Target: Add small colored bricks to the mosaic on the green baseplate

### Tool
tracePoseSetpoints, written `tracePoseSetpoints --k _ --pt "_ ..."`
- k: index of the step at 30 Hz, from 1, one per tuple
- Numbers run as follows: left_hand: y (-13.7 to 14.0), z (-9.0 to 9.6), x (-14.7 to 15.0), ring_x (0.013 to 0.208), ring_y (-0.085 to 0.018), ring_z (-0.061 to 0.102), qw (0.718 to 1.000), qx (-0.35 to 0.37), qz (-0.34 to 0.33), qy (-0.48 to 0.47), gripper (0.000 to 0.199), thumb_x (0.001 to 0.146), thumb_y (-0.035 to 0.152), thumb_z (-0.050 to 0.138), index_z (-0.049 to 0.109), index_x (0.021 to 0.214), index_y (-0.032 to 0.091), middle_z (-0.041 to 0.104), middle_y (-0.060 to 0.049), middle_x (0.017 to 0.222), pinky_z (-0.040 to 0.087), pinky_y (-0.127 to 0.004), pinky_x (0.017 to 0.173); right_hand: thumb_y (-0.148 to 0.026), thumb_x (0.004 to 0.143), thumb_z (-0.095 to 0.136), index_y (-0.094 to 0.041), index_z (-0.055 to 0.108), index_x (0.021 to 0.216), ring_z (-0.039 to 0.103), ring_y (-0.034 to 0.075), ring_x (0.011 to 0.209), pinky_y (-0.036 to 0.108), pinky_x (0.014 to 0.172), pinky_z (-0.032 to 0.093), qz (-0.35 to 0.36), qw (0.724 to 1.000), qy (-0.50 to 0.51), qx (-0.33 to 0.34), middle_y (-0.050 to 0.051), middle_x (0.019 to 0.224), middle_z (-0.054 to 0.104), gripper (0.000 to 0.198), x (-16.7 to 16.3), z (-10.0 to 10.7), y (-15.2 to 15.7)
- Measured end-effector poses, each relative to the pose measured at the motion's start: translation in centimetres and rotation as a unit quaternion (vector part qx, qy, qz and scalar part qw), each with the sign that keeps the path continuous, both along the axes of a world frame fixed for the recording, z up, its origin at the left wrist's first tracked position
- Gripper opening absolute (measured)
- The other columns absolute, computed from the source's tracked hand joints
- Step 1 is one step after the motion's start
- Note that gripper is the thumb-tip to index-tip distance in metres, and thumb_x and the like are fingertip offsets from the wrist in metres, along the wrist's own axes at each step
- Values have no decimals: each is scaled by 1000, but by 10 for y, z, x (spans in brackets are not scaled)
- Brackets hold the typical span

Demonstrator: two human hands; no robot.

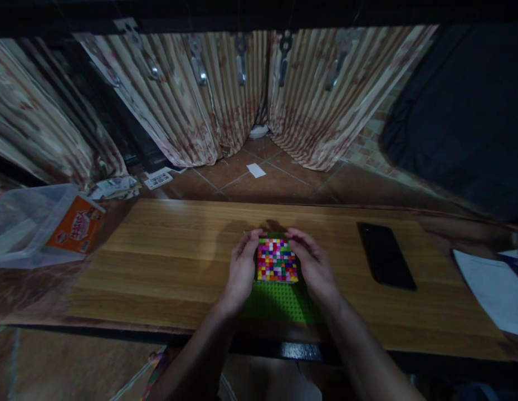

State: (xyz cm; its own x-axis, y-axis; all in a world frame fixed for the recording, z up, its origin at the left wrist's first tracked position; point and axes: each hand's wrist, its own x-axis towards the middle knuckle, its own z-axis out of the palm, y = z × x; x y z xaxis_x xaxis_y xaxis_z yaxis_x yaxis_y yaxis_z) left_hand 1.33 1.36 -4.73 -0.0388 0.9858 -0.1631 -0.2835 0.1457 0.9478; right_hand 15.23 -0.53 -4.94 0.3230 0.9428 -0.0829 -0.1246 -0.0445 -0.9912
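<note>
A squarish block of small building bricks (278,260) in many colours, among them red, white, purple, yellow and green, sits over a green studded baseplate (284,303) on the wooden board. My left hand (242,266) is closed against the block's left side, with thumb and fingers at its far left corner. From the other side, my right hand (316,268) grips the right edge, its fingers curled near the far right corner. The dim light and my hands hide the block's sides, so I cannot tell whether it is attached to the baseplate.
A black phone (386,256) lies right of my hands on the wooden board (159,262). White papers (493,287) rest at the far right. At the left stands a clear plastic bin (25,223) with an orange label. Beyond the board hang striped curtains (234,100) and metal hooks (241,61).
</note>
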Motion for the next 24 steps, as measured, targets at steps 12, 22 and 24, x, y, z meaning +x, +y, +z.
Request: tracePoseSetpoints --k 12,22,24 --pt "4 17 -29 93 -20 59 989 -15 -135 52 47 61 14 71 67 108 22 66 -5 106 46 -33 83 -17 60 69 -33 53 126 53 26 117 42 98 42 150 987 40 -30 2 134 53 70 11 4 -7" --pt "7 12 -37 96 -23 63 963 -16 -267 31 58 61 14 77 63 117 23 67 -8 110 50 -38 86 -17 59 67 -35 55 125 55 27 114 43 93 46 170 983 56 -30 1 134 55 70 11 2 -8" --pt "6 11 -35 95 -23 63 962 -26 -270 22 54 62 15 77 63 114 21 68 -9 107 50 -38 86 -17 59 68 -36 55 125 55 27 113 43 93 46 173 982 63 -34 0 134 55 70 11 1 -7"
